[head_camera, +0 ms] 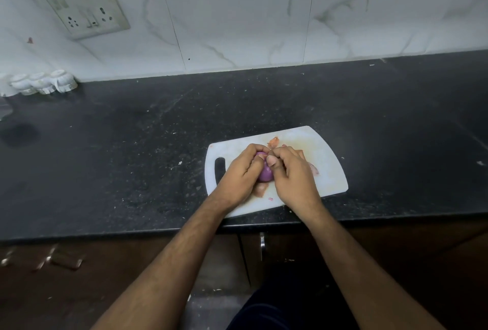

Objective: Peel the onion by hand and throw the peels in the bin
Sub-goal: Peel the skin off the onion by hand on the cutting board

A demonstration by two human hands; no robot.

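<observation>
Purple flesh shows between two hands that meet over the middle of the white cutting board: the onion sits cupped in the left hand, whose fingers curl over its top and far side, while the right hand closes in from three o'clock, its thumb pressed against the bulb's upper face and its fingers bent round the far side, apparently picking at skin near the top. Most of the visible surface is already glossy and bare, so the peeling looks well along. Outward from the grip, loose papery peels lie on the board at about twelve o'clock of the onion, another piece shows past the right hand at three o'clock, and more scraps sit under the wrists at six o'clock. Beyond the board is the dark speckled counter, with a cluster of small white cups far off at ten o'clock against the marble-patterned wall, where a switch plate hangs. No bin is in view, so the peels would have to be carried out of this scene. The risks, as I judge them: the bare bulb is slick and could squirt out of the left hand if the right thumb pushes hard; thin skin may tear into flakes that scatter onto the counter; and the scraps at six o'clock lie near the counter's edge, where a wrist could sweep them to the floor.
</observation>
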